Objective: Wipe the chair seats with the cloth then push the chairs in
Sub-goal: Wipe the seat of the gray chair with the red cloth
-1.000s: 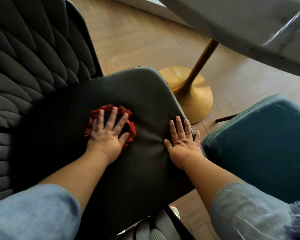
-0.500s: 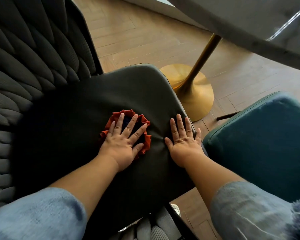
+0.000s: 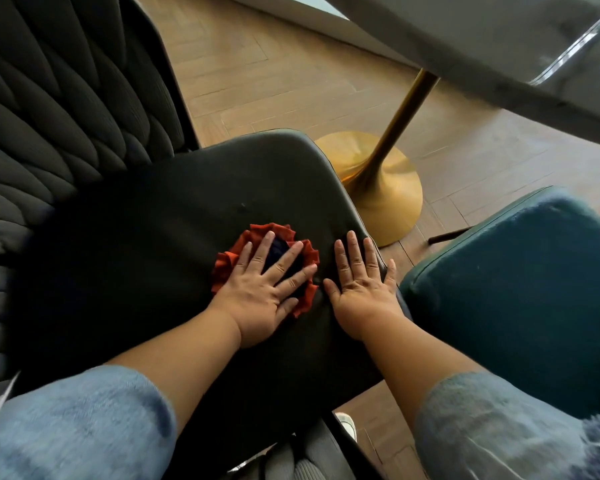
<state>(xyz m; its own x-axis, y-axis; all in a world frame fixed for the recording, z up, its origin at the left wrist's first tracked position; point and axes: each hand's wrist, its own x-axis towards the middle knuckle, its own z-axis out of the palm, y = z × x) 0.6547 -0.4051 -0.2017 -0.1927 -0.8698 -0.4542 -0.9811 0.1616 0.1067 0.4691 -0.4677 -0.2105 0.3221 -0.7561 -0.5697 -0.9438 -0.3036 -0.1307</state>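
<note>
Head view, hands on dark seat, teal chair beside

Centre of the crumpled orange-red and dark cloth covered by the spread left hand. Grey quilted chair backrest cut off at nine and twelve o'clock. Teal velvet chair seat cropped at three o'clock. Top of the gold pedestal table stem hidden behind the grey tabletop. Pale-blue fuzzy sleeves blurred, cut off at six o'clock.
</note>
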